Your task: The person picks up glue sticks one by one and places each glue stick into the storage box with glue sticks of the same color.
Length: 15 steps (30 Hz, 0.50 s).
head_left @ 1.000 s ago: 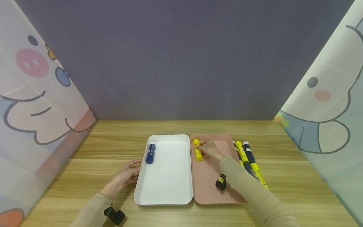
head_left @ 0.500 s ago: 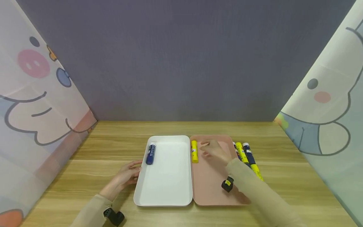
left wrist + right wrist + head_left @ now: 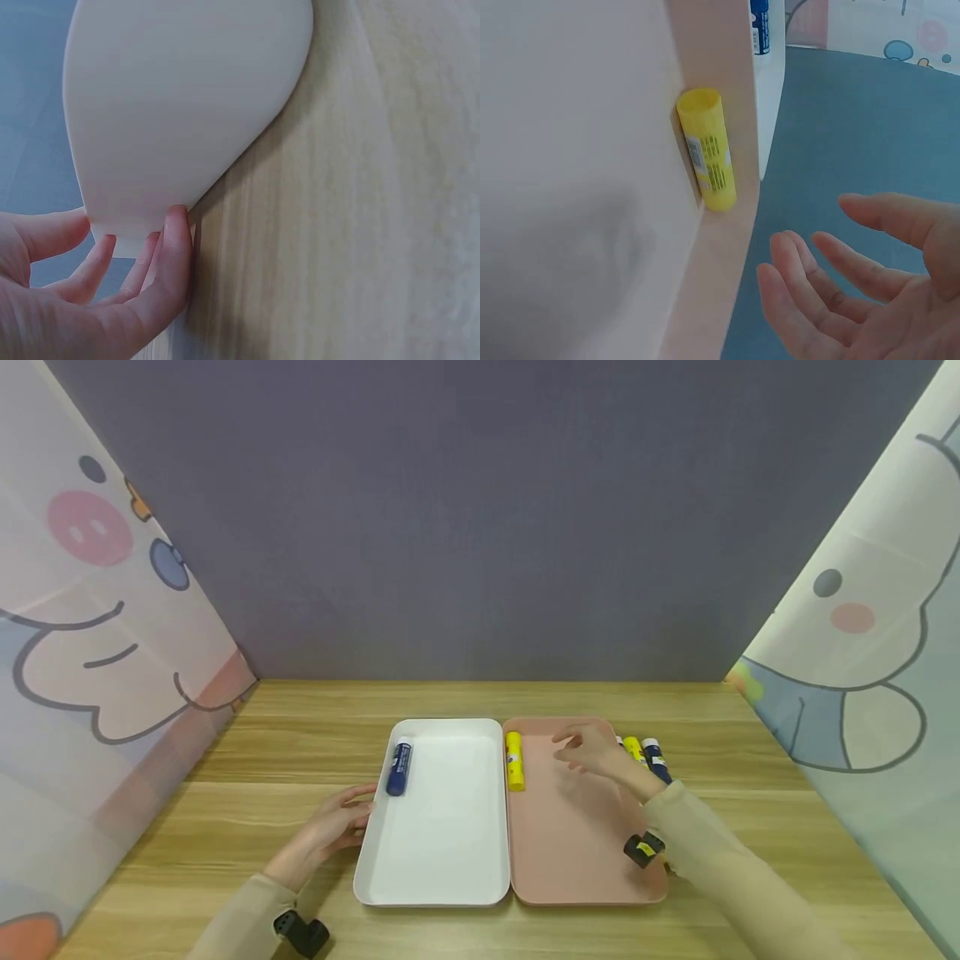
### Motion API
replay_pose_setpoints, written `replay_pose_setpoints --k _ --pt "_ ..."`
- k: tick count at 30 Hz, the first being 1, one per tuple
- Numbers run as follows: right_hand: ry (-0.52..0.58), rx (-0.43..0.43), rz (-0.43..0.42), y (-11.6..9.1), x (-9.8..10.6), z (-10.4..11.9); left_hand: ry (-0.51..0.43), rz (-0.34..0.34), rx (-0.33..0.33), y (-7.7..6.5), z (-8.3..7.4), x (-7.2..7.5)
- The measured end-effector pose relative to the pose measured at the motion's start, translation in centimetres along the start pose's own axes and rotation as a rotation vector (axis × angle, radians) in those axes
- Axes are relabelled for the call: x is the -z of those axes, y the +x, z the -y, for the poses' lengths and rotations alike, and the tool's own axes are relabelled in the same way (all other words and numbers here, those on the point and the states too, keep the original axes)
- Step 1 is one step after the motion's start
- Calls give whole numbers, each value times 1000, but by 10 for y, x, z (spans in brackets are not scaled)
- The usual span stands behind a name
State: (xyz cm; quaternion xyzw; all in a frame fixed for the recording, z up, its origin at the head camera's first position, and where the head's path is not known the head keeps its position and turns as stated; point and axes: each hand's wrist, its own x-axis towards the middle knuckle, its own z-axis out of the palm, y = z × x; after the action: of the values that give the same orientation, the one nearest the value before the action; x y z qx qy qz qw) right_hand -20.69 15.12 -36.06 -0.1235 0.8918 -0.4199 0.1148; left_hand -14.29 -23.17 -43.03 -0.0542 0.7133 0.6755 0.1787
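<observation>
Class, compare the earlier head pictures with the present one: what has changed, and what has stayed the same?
The right hand has let go of the yellow tube and moved away to the right. That tube has shifted slightly left within the pink tray. Unchanged: the left hand at the white tray, and the blue tube inside.

A white rectangular tray (image 3: pixel 450 835) and a pink rectangular tray (image 3: pixel 555 868) lay side by side on a wood-grain tabletop (image 3: pixel 300 735). The left hand (image 3: pixel 322 828) touched the white tray's left side. Along that side, towards the far end, lay a dark blue cylindrical stick with a white end (image 3: pixel 399 768). A yellow cylindrical stick (image 3: pixel 514 762) lay at the pink tray's far left. The right hand (image 3: pixel 591 753) hovered over that tray's far right part, apart from the yellow stick. Beyond the tray's right edge lay more yellow and blue sticks (image 3: pixel 657 762), partly hidden by the right arm.
</observation>
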Motion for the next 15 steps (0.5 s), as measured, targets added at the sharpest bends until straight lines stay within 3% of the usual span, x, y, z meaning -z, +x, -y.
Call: replay_pose_setpoints --k 7,15 --pt "-5 45 21 -11 20 -9 1 3 3 0 -1 0" --pt "-7 37 -3 -20 39 -24 -5 22 2 -1 -2 0"
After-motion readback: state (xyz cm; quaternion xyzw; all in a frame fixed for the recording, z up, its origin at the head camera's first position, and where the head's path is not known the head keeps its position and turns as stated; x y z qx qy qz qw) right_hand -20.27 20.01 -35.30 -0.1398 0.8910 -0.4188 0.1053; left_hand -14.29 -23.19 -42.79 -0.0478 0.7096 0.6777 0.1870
